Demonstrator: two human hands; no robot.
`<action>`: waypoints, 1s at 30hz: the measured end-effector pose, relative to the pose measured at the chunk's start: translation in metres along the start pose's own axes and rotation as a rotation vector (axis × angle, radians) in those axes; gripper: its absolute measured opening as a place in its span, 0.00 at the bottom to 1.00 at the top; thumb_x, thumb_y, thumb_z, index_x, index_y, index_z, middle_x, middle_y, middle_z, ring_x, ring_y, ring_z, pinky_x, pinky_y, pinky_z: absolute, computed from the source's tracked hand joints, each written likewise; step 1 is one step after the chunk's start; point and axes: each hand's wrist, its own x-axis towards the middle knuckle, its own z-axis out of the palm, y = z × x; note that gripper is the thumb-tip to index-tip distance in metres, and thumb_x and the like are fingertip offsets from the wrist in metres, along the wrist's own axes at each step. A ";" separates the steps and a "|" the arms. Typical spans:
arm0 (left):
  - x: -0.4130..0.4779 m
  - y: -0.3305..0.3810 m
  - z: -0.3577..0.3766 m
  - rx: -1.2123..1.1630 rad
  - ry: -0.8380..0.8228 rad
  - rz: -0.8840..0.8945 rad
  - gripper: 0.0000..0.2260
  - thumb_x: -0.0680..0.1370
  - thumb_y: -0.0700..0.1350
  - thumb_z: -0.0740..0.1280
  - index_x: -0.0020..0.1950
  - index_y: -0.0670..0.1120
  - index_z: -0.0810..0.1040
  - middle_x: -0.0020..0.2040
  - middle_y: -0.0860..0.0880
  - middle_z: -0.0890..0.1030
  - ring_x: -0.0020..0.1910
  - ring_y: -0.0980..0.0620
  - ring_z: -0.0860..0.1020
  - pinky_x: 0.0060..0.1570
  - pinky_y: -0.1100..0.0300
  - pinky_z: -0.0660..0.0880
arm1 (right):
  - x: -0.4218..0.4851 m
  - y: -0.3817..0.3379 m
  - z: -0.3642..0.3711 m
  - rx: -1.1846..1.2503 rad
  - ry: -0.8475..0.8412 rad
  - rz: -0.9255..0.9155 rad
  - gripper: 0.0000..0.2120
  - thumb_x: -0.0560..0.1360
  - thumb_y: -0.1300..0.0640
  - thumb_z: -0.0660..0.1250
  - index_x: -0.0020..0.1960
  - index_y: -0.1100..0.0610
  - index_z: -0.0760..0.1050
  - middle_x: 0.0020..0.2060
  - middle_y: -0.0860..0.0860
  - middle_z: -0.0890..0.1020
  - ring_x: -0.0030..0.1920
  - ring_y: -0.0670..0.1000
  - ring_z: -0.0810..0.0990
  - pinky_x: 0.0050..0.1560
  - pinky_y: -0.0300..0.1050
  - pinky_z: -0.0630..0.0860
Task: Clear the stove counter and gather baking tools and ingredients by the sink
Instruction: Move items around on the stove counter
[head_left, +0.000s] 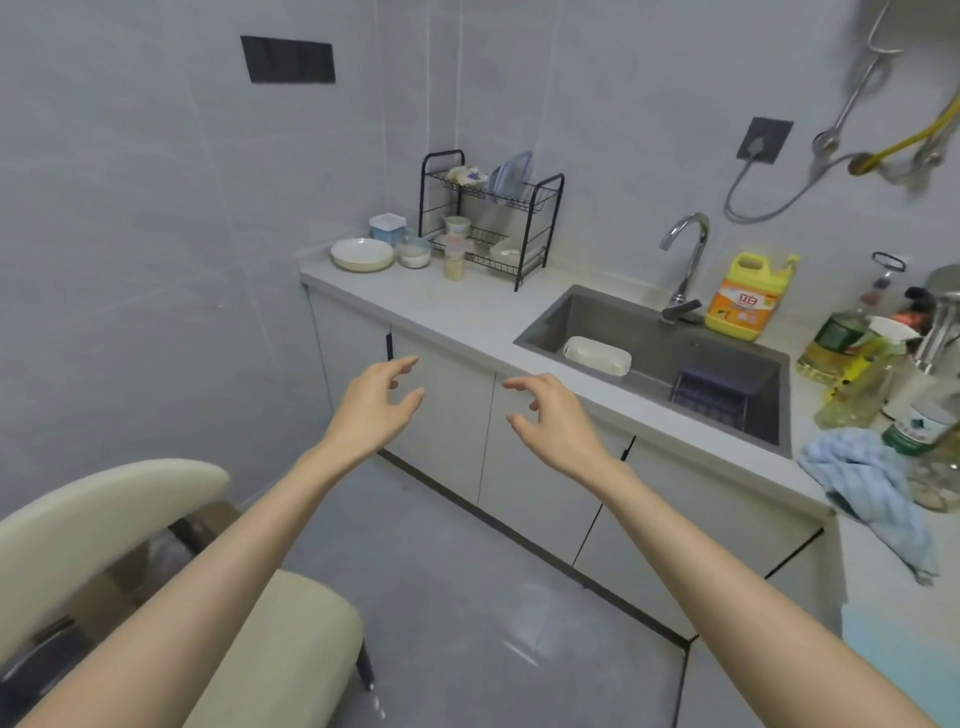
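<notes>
My left hand (375, 402) and my right hand (551, 415) are stretched out in front of the lower cabinet doors, fingers loosely curved, holding nothing. Beyond them runs the grey counter (467, 317) with the sink (618, 325) set into it. At the counter's far left stand a white plate (362, 254), a small bowl (414, 253), a lidded white box (387, 226) and a small jar (453, 258). A white oblong container (597, 354) and a dark basket (709, 397) lie in the sink.
A black dish rack (488, 218) stands behind the jar. Right of the tap (685, 260) are a yellow detergent jug (743, 299), oil bottles (836, 345) and a blue cloth (872, 488) hanging over the counter corner. A beige chair (156, 561) sits at lower left.
</notes>
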 end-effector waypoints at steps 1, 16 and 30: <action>0.014 -0.006 0.001 -0.003 0.004 -0.010 0.22 0.79 0.47 0.64 0.72 0.48 0.67 0.67 0.48 0.73 0.62 0.51 0.73 0.61 0.55 0.71 | 0.016 0.004 0.003 0.007 -0.004 -0.003 0.19 0.76 0.56 0.65 0.67 0.51 0.71 0.64 0.50 0.72 0.61 0.52 0.74 0.60 0.45 0.70; 0.302 -0.116 0.021 -0.145 -0.033 -0.160 0.21 0.79 0.43 0.64 0.71 0.45 0.68 0.65 0.47 0.75 0.55 0.52 0.74 0.43 0.74 0.69 | 0.313 0.058 0.072 0.085 -0.095 0.051 0.20 0.76 0.56 0.65 0.68 0.50 0.70 0.65 0.50 0.72 0.58 0.51 0.75 0.59 0.45 0.72; 0.537 -0.240 0.037 -0.320 -0.081 -0.419 0.21 0.79 0.49 0.64 0.71 0.50 0.67 0.64 0.51 0.75 0.59 0.52 0.75 0.64 0.52 0.71 | 0.564 0.103 0.161 0.679 -0.256 0.359 0.17 0.78 0.55 0.63 0.67 0.48 0.71 0.61 0.48 0.75 0.50 0.49 0.78 0.55 0.50 0.77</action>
